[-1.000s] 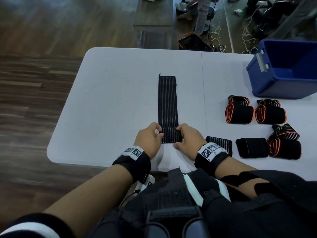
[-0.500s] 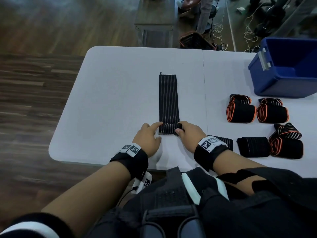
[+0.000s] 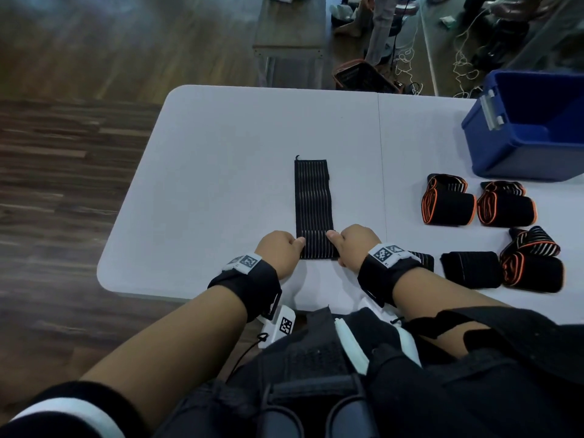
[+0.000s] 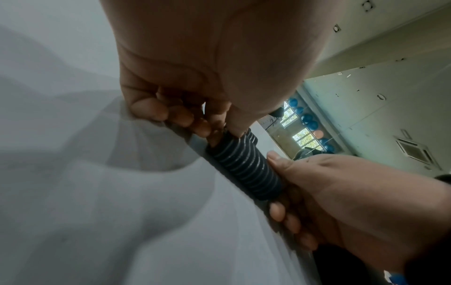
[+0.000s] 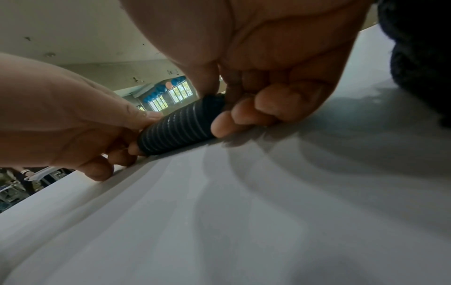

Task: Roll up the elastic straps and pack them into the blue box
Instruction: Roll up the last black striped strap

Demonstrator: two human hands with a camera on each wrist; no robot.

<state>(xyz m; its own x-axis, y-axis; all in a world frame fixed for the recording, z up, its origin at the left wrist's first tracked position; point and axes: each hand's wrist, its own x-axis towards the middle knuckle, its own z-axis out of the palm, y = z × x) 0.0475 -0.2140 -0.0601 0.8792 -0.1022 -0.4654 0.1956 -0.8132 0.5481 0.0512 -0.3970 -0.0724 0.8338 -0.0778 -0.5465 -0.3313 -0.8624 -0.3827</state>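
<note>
A black elastic strap with thin pale stripes [image 3: 313,197] lies flat on the white table [image 3: 221,159], running away from me. Its near end is wound into a small roll [image 3: 317,248] [image 4: 244,167] [image 5: 180,125]. My left hand [image 3: 281,248] [image 4: 195,123] pinches the roll's left end with curled fingers and thumb. My right hand [image 3: 354,245] [image 5: 234,108] pinches the right end the same way. The blue box [image 3: 518,153] stands open at the far right of the table, apart from both hands.
Several rolled straps lie at the right: two black-and-orange rolls [image 3: 448,207] [image 3: 505,208], another orange-edged one [image 3: 534,263] and a black roll [image 3: 471,268]. One more black striped strap [image 3: 422,260] lies behind my right wrist. The table's near edge runs just below my hands.
The roll has grown thicker and the flat length of strap has shortened toward me. Both hands kept hold of the roll's ends, turning it forward.
</note>
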